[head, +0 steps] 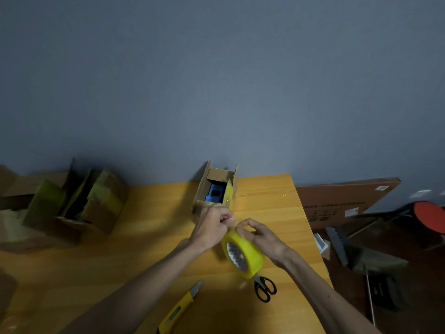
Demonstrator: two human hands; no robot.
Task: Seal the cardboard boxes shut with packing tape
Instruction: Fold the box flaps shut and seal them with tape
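Pinched tight together at the top edge of the yellow tape roll (243,255): fingertips (230,219) of the left hand (212,224). Too small to tell if pinching a loose bit of tape. Curled round that same top edge from the other side: fingers (244,227) of the right hand (261,237), thumb and first finger bent in a ring, holding the roll up on its side above the wooden table (120,261). Both hands close together at the top of the roll, the round hole of the roll facing down and left. Just behind the roll, near the far edge of the table: a small cardboard box (201,198), flaps up and open, with a blue thing (214,192) inside. Just below the roll, on the table: black scissors (265,288), tips hidden by the roll. Down and to the left of the roll: a yellow box cutter (179,307), lying flat. Far to the left of the roll: more cardboard boxes (79,203), open, some with yellow tape on them. Off to the right of the roll, past the table edge: a big flat brown carton (342,201) leaning on the grey wall (216,80), and a red stool (431,215).
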